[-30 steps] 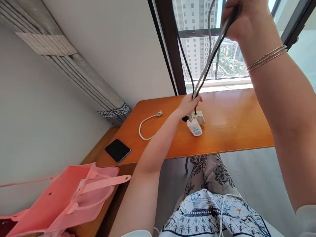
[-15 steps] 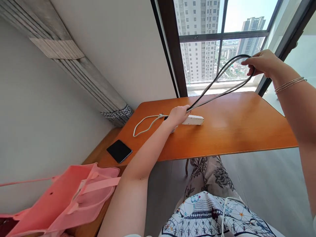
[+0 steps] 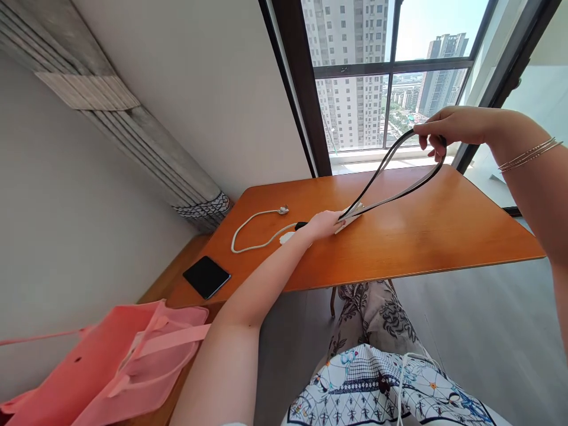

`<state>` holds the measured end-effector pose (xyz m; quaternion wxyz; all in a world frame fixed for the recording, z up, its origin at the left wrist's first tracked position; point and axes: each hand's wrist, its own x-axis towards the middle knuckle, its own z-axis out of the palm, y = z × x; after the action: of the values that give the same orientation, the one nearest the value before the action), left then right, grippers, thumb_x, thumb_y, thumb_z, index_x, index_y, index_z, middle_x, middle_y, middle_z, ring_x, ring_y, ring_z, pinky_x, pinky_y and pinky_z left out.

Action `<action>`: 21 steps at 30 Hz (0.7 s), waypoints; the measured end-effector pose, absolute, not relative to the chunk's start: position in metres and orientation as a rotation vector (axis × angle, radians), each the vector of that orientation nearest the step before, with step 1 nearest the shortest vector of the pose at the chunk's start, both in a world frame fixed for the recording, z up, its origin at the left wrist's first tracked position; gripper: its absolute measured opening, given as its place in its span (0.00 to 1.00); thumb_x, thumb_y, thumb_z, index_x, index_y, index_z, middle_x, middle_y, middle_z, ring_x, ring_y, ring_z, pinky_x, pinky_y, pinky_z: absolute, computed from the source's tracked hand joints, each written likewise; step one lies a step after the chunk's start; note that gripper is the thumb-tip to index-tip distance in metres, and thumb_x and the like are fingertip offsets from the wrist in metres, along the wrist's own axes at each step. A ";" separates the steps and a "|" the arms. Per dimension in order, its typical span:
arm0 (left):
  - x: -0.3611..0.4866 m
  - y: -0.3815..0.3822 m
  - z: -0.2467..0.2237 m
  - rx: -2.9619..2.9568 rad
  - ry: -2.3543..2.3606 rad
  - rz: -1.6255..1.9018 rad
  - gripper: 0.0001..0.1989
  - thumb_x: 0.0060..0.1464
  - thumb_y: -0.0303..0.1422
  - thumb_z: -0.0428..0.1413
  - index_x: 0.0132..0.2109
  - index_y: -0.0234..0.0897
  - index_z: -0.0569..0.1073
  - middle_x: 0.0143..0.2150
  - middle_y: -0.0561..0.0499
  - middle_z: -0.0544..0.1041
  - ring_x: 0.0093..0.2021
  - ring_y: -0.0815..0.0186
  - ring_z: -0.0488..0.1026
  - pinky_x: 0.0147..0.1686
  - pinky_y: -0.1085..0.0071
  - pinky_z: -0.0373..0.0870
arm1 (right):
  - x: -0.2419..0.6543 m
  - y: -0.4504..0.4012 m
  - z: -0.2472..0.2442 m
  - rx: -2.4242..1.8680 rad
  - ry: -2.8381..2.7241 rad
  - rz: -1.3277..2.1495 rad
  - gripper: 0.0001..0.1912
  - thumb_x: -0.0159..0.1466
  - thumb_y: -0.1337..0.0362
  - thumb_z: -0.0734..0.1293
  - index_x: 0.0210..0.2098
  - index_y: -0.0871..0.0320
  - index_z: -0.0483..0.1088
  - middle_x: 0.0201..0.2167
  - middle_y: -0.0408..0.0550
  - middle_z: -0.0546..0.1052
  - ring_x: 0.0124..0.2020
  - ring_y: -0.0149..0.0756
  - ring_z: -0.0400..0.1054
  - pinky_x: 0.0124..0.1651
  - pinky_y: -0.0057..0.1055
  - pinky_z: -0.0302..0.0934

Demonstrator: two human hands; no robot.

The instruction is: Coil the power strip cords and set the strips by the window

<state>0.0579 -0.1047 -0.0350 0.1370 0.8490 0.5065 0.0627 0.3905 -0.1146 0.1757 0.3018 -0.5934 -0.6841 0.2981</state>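
Note:
A bundle of black and grey cables (image 3: 371,188) stretches in a long loop between my hands. My left hand (image 3: 326,223), low over the wooden table, is closed round the bundle's near end. Higher up on the right, my right hand (image 3: 448,131) grips the far bend of the loop with curled fingers. Partly hidden behind my left hand and the cables lies a white, bar-shaped thing (image 3: 352,220). A white cord (image 3: 248,249) with a plug (image 3: 283,210) at its end curves over the tabletop to the left, near a small white piece (image 3: 286,238) beside my left wrist.
A black tablet or phone (image 3: 206,277) lies at the left end of the wooden table (image 3: 435,236). Below it, a pink bag (image 3: 119,361) sits to the left. A window (image 3: 390,68) is behind the table, and a grey curtain (image 3: 146,142) hangs at the left wall.
Both hands have come down with the cables, the right one also shifting left. The white bar has turned, and the white cord with its plug lies differently on the table.

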 end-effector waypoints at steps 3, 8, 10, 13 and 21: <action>0.057 -0.103 -0.040 2.367 1.362 0.314 0.11 0.59 0.37 0.54 0.47 0.44 0.77 0.40 0.49 0.81 0.43 0.55 0.77 0.38 0.70 0.65 | 0.384 -0.118 0.170 -1.462 -1.913 0.862 0.23 0.73 0.62 0.63 0.22 0.60 0.69 0.17 0.41 0.65 0.24 0.24 0.63 0.44 0.33 0.66; 0.050 -0.093 -0.037 2.202 1.330 0.363 0.10 0.51 0.40 0.60 0.38 0.41 0.77 0.33 0.52 0.80 0.37 0.58 0.76 0.35 0.69 0.66 | 0.378 -0.112 0.155 -1.312 -1.642 0.760 0.19 0.72 0.67 0.64 0.23 0.60 0.67 0.22 0.40 0.63 0.24 0.23 0.54 0.38 0.31 0.64; 0.046 -0.088 -0.035 2.142 1.282 0.293 0.10 0.48 0.42 0.62 0.32 0.40 0.76 0.29 0.52 0.79 0.34 0.60 0.75 0.33 0.70 0.66 | 0.377 -0.109 0.149 -1.340 -1.586 0.727 0.19 0.72 0.66 0.64 0.23 0.60 0.67 0.22 0.40 0.63 0.24 0.24 0.54 0.36 0.30 0.62; 0.040 -0.082 -0.032 2.076 1.214 0.227 0.12 0.45 0.44 0.64 0.26 0.40 0.76 0.27 0.51 0.79 0.30 0.62 0.73 0.30 0.71 0.65 | 0.378 -0.107 0.142 -1.346 -1.541 0.705 0.20 0.71 0.66 0.65 0.22 0.60 0.67 0.20 0.40 0.62 0.24 0.24 0.54 0.34 0.30 0.59; 0.036 -0.083 -0.045 2.041 1.219 0.272 0.24 0.42 0.55 0.64 0.19 0.40 0.70 0.19 0.52 0.71 0.20 0.67 0.62 0.23 0.70 0.59 | 0.398 -0.101 0.126 -1.360 -1.359 0.722 0.20 0.70 0.70 0.67 0.20 0.60 0.68 0.18 0.40 0.64 0.21 0.23 0.54 0.31 0.30 0.59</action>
<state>0.0363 -0.0826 -0.0454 0.3659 0.7938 0.4742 0.1056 0.3981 -0.1015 0.1259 0.5175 -0.5667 -0.5661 0.3008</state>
